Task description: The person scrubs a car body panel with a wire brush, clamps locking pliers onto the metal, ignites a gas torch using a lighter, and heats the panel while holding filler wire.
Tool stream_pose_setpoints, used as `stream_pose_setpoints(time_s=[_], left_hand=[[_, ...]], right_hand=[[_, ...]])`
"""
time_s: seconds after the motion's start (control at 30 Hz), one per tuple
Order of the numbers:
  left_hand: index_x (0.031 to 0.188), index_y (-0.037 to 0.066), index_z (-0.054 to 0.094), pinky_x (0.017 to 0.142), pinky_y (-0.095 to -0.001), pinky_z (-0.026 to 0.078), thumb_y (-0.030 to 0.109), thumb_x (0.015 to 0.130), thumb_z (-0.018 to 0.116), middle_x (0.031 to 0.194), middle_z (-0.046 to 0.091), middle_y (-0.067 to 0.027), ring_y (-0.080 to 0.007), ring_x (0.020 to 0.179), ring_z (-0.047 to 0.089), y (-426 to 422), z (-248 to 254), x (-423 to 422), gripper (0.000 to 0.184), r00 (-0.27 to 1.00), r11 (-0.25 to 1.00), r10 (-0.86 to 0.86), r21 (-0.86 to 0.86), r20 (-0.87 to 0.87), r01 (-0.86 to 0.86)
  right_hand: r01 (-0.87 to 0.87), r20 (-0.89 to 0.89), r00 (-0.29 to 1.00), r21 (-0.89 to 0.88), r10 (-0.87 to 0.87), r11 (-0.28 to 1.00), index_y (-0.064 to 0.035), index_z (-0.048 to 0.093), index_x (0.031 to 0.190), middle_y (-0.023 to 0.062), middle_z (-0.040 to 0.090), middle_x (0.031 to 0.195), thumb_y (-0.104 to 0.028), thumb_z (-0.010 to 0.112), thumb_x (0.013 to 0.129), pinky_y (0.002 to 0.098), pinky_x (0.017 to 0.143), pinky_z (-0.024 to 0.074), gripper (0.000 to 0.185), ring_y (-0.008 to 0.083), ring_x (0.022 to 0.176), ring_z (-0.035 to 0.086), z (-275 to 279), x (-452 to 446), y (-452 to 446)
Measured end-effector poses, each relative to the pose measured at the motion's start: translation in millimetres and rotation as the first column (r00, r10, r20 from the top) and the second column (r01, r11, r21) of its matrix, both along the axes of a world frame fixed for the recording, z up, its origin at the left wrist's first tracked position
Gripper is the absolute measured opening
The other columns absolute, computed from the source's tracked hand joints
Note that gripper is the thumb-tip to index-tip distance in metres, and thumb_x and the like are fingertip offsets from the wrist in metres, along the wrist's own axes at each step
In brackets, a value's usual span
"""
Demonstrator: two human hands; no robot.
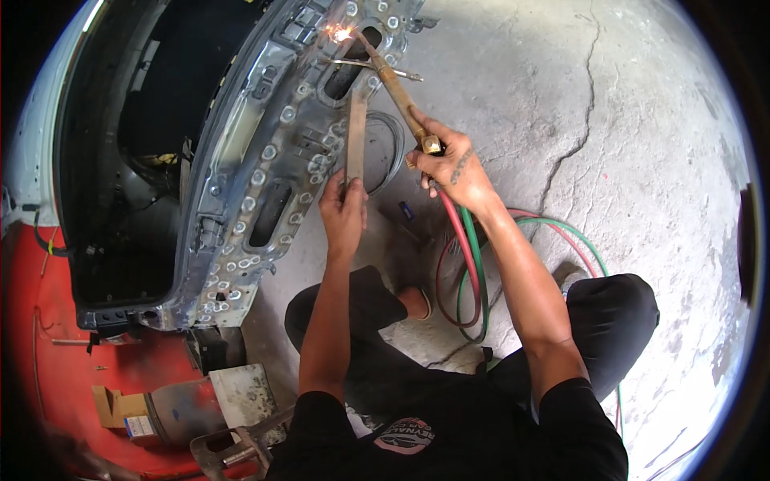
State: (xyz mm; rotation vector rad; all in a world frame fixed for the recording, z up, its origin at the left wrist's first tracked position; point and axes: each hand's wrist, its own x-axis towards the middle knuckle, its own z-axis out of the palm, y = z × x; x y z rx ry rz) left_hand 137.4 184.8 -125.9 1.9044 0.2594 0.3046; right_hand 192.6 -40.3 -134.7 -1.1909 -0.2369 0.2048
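My right hand [455, 160] is wrapped round a brass gas torch [399, 94], its tip pointing up and left. A bright orange flame with sparks [340, 34] glows at the upper end of a metal car body panel [269, 160]. Below the torch, my left hand [345, 207] grips the lower end of a flat wooden-looking strip [356, 140], whose upper end reaches the panel's edge. A thin metal rod [377, 67] lies across the panel's opening near the flame. Round weld spots dot the panel.
Red and green hoses [473, 264] run from the torch and coil on the cracked concrete floor [642, 160]. Coiled wire [395, 152] lies beside the panel. A clamp [233, 455], a cardboard box [112, 406] and a cylinder [188, 413] are at lower left.
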Motion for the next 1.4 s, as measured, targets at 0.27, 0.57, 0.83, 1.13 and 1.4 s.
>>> stream_pose_setpoints(time_s=[0.27, 0.57, 0.83, 1.13, 1.4], left_hand=[[0.134, -0.001, 0.055, 0.04, -0.0219, 0.037, 0.015, 0.102, 0.06, 0.082, 0.061, -0.0031, -0.0053, 0.049, 0.048, -11, 21, -1, 0.037, 0.999, 0.996, 0.012, 0.084, 0.051, -0.016], [0.134, -0.002, 0.056, 0.046, -0.0267, 0.04, 0.023, 0.103, 0.061, 0.08, 0.061, -0.0044, -0.009, 0.053, 0.051, -10, 31, 6, 0.04, 0.996, 0.953, -0.026, 0.303, 0.091, -0.003], [0.121, -0.003, 0.065, 0.073, -0.0558, 0.052, 0.03, 0.101, 0.059, 0.09, 0.07, -0.0285, -0.0494, 0.084, 0.067, -19, 92, 60, 0.039, 0.981, 0.361, -0.108, 0.926, 0.162, -0.113], [0.104, -0.001, 0.072, 0.089, -0.0549, 0.054, 0.036, 0.099, 0.057, 0.101, 0.072, -0.0278, -0.0472, 0.099, 0.069, -60, 152, 163, 0.04, 0.986, 0.0, 0.089, 0.99, -0.138, 0.138], [0.106, 0.0, 0.075, 0.093, -0.0522, 0.055, 0.03, 0.095, 0.057, 0.107, 0.072, -0.0278, -0.0461, 0.105, 0.069, -80, 120, 193, 0.037, 0.975, 0.032, 0.12, 0.982, -0.189, 0.187]], right_hand=[[-0.021, -0.013, 1.0, 0.021, 0.022, 1.0, -0.0082, 0.046, 0.153, 0.0021, 0.059, 0.075, 0.0, 0.068, 0.089, 0.0261, 0.048, 0.0493, 0.069, 0.0097, 0.056, 0.057, 4, -3, -2], [-0.036, -0.015, 0.999, 0.055, 0.037, 0.998, -0.008, 0.045, 0.154, 0.0024, 0.059, 0.075, 0.0, 0.068, 0.088, 0.0266, 0.047, 0.049, 0.07, 0.0103, 0.055, 0.057, 3, -1, -1], [0.051, -0.017, 0.999, 0.087, -0.05, 0.995, -0.0067, 0.044, 0.154, 0.0033, 0.059, 0.077, 0.0, 0.067, 0.089, 0.027, 0.047, 0.0491, 0.07, 0.0107, 0.055, 0.057, 4, -8, -13], [0.124, -0.073, 0.991, 0.118, -0.116, 0.985, -0.0071, 0.044, 0.154, 0.0054, 0.065, 0.084, 0.001, 0.067, 0.09, 0.0258, 0.046, 0.0489, 0.068, 0.0102, 0.055, 0.059, 3, -9, -40], [0.192, -0.072, 0.981, 0.166, -0.182, 0.967, -0.0034, 0.042, 0.154, 0.0066, 0.064, 0.082, 0.0, 0.067, 0.088, 0.0271, 0.046, 0.0493, 0.071, 0.0117, 0.054, 0.059, 6, -9, -62]])
